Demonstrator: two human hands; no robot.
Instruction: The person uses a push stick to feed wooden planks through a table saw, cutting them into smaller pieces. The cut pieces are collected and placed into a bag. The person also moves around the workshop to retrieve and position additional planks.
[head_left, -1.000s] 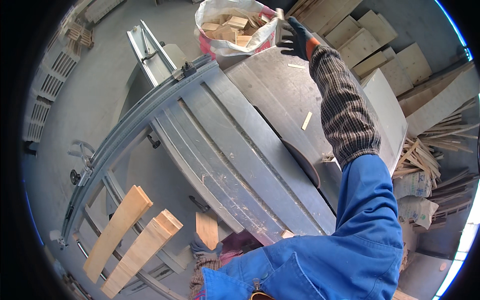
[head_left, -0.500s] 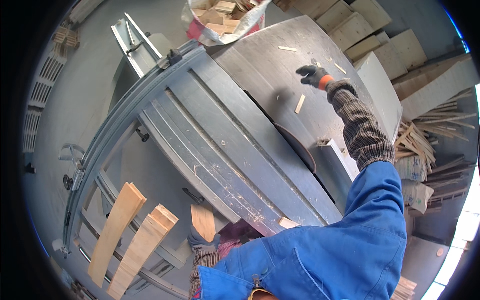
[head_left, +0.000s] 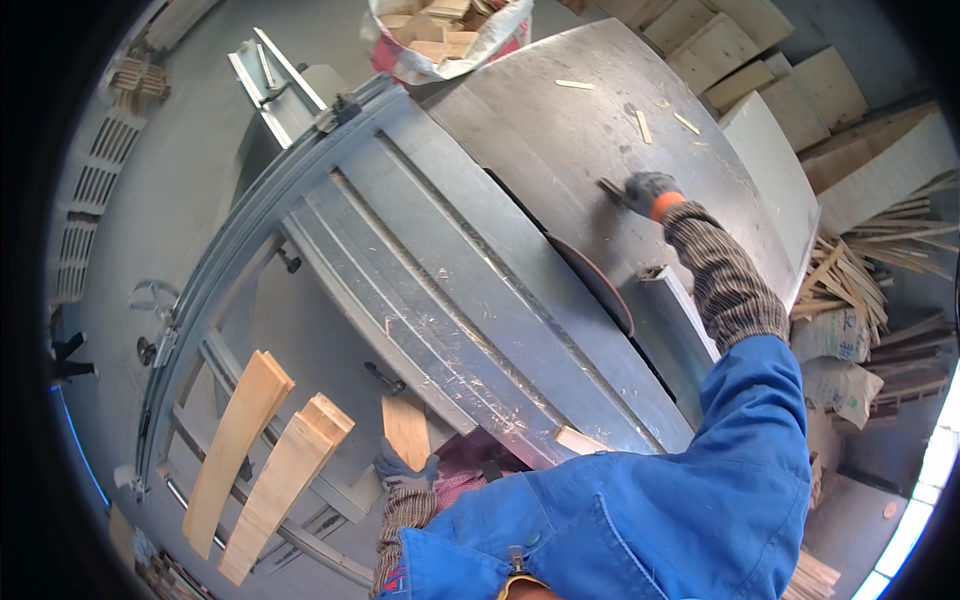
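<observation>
My right hand [head_left: 652, 190], in a dark glove with an orange cuff, reaches out over the far metal tabletop [head_left: 540, 130]. Its fingers are closed on a short thin wood strip [head_left: 609, 188], which casts a shadow close to the surface. Near my body at lower left, my gloved left hand [head_left: 408, 464] is shut round the lower end of a flat wooden board [head_left: 405, 430]. A round saw blade [head_left: 592, 285] rises from the slot between the far tabletop and the grooved metal sliding table [head_left: 430, 270], nearer to me than my right hand.
Further thin strips [head_left: 643, 127] lie on the far tabletop. A metal fence [head_left: 680, 305] stands right of the blade. Long boards [head_left: 290, 485] rest on the frame at lower left; a small wood block [head_left: 580, 440] sits by my jacket. Beyond is a sack [head_left: 400, 65] of offcuts.
My right hand has come nearer to me over the tabletop and closed on the strip that was lying there. My left hand stays on its board.
</observation>
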